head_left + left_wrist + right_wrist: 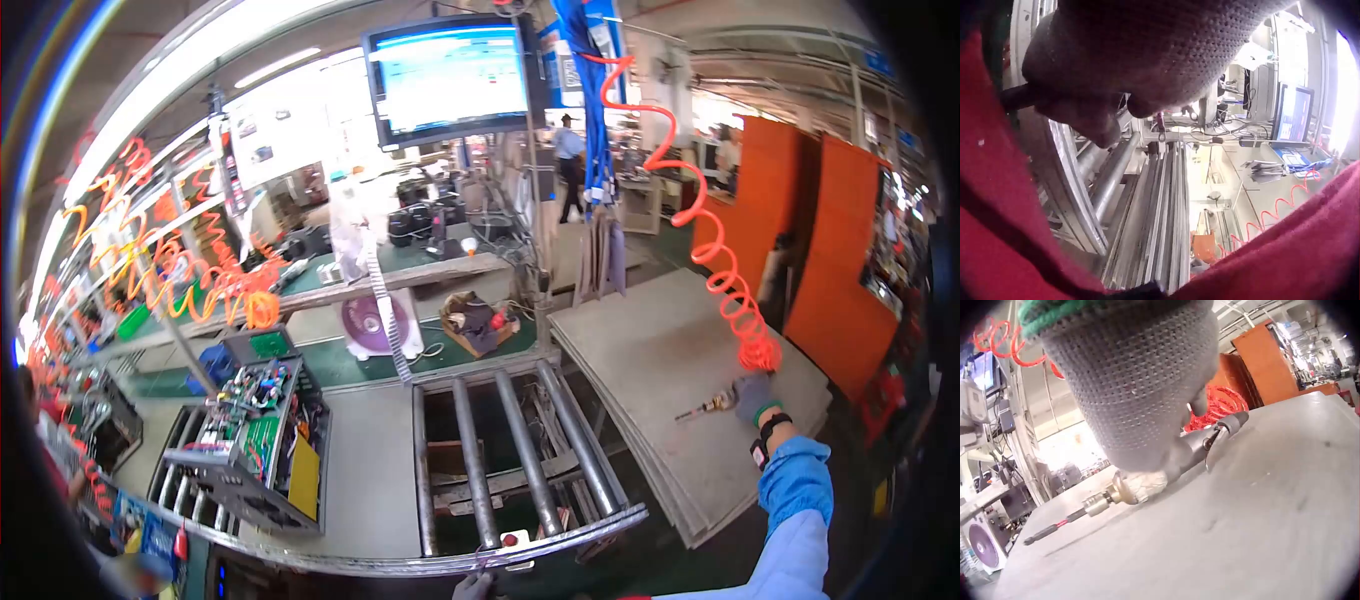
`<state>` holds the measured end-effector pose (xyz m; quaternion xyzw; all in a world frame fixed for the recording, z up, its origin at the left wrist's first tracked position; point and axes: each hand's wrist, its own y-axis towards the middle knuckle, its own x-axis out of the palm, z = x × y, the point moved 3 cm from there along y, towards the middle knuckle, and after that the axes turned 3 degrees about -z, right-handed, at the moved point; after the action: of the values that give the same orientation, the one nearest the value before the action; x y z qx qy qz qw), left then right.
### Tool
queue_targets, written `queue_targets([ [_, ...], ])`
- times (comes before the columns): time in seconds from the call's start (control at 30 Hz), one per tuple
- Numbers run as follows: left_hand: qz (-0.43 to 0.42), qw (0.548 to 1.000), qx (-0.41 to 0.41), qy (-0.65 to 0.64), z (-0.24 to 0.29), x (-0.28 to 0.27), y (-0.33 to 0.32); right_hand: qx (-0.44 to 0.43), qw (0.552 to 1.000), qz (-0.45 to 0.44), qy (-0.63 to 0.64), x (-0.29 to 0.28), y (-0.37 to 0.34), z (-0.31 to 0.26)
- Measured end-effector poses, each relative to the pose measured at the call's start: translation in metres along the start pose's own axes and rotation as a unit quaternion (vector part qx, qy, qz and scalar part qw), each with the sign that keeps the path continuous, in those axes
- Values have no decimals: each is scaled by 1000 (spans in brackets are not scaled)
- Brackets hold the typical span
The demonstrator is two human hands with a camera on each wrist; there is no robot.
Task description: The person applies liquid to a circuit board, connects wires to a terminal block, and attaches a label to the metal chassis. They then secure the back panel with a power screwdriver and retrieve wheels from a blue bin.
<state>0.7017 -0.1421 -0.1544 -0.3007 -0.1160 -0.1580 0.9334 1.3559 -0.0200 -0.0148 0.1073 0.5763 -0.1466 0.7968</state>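
My right hand (757,397), in a grey knit glove, is over an air screwdriver (1141,485) low above a stack of grey boards (680,370). In the right wrist view the gloved fingers (1147,444) wrap its body, and its long bit (1041,535) points left. A coiled orange air hose (755,350) hangs down to this hand. My left hand (473,587), also gloved, is by the front rail of the roller conveyor (480,470). Its curled fingers hold a dark cable (1019,97); a ring terminal (1162,134) shows beyond them.
An opened metal chassis with circuit boards (255,440) stands on the conveyor's left part. A red button on a white box (512,540) sits at the front rail. Behind are a monitor (450,80), a purple-faced fan (375,322) and a carton (480,325). Orange panels (840,260) stand right.
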Motion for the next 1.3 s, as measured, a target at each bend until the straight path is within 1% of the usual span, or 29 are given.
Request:
queue_targets([
  [0.03, 40, 999, 12, -31, -10, 10, -1, -12, 1000, 1, -11, -1, 13, 4],
  [0.13, 108, 991, 58, -57, -48, 25, 2, -37, 999, -7, -35, 13, 34, 6],
  [0.23, 104, 987, 119, -29, -74, 35, -5, -89, 994, -57, 2, 9, 37, -1],
  [0.27, 101, 985, 138, -4, -69, 42, -15, -125, 986, -95, -47, -7, 26, -12],
  [0.33, 104, 985, 136, 10, -66, 48, -32, -191, 958, -162, -143, -52, -13, -47],
  [0.37, 105, 985, 136, 15, -71, 47, -41, -195, 967, -148, -73, -44, -27, -59],
  [0.4, 98, 986, 130, 32, -84, 36, -42, -199, 971, -134, -4, -51, -50, -77],
  [0.43, 93, 985, 144, 1, -96, 29, -42, -209, 963, -162, 57, -60, -73, -94],
  [0.47, 90, 983, 155, -30, -103, 28, -50, -219, 949, -193, 115, -82, -108, -119],
  [0.5, 88, 980, 168, -61, -108, 24, -59, -227, 922, -238, 202, -69, -124, -141],
  [0.53, 77, 984, 159, -25, -113, 14, -68, -231, 885, -281, 290, -54, -142, -166],
  [0.57, 90, 984, 154, 0, -105, 12, -89, -260, 825, -309, 394, -57, -173, -201],
  [0.6, 102, 984, 144, 25, -88, 17, -112, -273, 702, -346, 560, -44, -203, -238],
  [0.63, 111, 984, 130, 48, -78, 17, -137, -203, 537, -564, 593, -49, -243, -265],
  [0.67, 117, 986, 115, 35, -76, 11, -160, -210, 410, -617, 638, -42, -272, -308],
  [0.7, 122, 987, 106, 21, -72, 6, -180, -204, 276, -672, 656, -36, -301, -351],
  [0.73, 122, 987, 99, -23, -66, 4, -205, -178, 370, -638, 651, -74, -342, -376],
  [0.77, 136, 985, 89, -64, -66, -3, -227, -178, 301, -654, 671, -43, -356, -416],
  [0.8, 147, 982, 97, -71, -70, -15, -244, -161, 295, -653, 679, -101, -394, -430],
  [0.83, 162, 978, 102, -77, -76, -28, -261, -165, 230, -677, 679, -114, -419, -452],
  [0.87, 155, 976, 123, -89, -82, -42, -276, -146, 221, -682, 682, -123, -440, -473],
  [0.9, 166, 973, 128, -95, -80, -49, -292, -127, 210, -687, 684, -130, -459, -492],
  [0.93, 177, 970, 133, -100, -73, -53, -305, -170, 286, -668, 666, -121, -469, -517],
  [0.97, 190, 967, 137, -104, -71, -58, -316, -244, 349, -622, 657, -134, -484, -531],
  [1.03, 193, 962, 134, -138, -72, -74, -327, -288, 332, -572, 692, -138, -507, -568],
  [1.1, 231, 948, 192, -107, -82, -105, -322, -281, 307, -586, 695, -154, -523, -590],
  [1.13, 236, 946, 185, -126, -85, -115, -323, -270, 299, -592, 698, -159, -528, -603],
  [1.2, 239, 941, 173, -163, -75, -134, -326, -240, 289, -586, 718, -170, -535, -627],
  [1.3, 201, 934, 189, -225, -41, -154, -330, -255, 250, -592, 723, -184, -536, -668],
])
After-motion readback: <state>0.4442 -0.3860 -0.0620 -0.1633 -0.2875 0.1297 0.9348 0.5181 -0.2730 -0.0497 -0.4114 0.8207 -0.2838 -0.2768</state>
